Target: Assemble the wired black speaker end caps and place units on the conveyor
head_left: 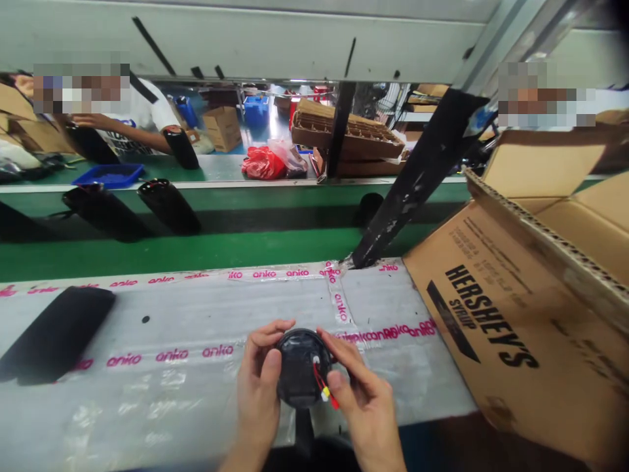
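Clasped from opposite sides around a round black housing (297, 377), over the worktop (171, 400) near its front edge: with left hand (260, 377) curled at the left rim, with right hand (363, 387) at the right, thumb nearest the red wires (319, 375) and yellow-and-white connector (325, 393). Turned face toward the camera; long axis impossible to tell.

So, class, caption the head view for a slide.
Left hand and right hand hold a round black part with red wires, near an open carton.
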`<action>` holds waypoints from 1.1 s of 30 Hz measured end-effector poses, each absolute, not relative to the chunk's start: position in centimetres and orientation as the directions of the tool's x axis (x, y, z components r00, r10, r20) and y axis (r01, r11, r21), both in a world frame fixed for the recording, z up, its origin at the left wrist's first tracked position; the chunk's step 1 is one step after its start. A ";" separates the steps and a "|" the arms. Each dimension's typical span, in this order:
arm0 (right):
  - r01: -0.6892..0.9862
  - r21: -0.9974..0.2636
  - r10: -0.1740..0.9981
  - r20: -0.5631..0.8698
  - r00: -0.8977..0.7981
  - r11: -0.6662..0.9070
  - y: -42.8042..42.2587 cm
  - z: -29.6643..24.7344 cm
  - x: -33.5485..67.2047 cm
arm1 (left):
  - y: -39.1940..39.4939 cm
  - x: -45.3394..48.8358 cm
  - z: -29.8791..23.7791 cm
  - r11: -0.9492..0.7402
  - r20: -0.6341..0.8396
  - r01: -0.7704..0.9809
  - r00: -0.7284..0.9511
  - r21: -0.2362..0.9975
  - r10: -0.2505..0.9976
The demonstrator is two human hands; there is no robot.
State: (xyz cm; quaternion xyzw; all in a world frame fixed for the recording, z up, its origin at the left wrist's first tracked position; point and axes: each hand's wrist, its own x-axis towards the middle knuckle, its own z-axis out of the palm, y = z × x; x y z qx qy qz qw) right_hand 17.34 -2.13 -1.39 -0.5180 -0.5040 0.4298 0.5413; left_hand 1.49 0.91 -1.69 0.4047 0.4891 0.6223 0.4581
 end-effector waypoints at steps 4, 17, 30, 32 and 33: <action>0.088 -0.988 0.961 0.141 0.240 0.123 -2.7 -1.6 15.8 | 0.8 1.4 -1.5 0.001 -0.045 -0.133 -0.323 0.991 0.945; -0.130 -0.991 0.972 -0.056 0.228 -0.027 -2.9 0.0 15.6 | -0.8 -0.1 -0.8 -0.019 0.009 -0.098 -0.099 0.995 0.995; 0.113 -0.993 0.994 0.044 0.101 0.033 -3.3 0.1 17.7 | 2.5 0.2 -0.8 -0.144 0.168 -0.126 0.210 0.982 0.963; 0.151 -0.984 0.995 0.089 -0.046 0.095 -3.2 -0.4 18.9 | 2.4 0.1 -0.8 -0.155 0.181 -0.125 0.230 0.980 0.956; 0.180 -0.976 0.988 0.107 -0.107 0.125 -3.1 -0.8 19.4 | 2.5 0.0 -0.9 -0.161 0.186 -0.119 0.240 0.980 0.953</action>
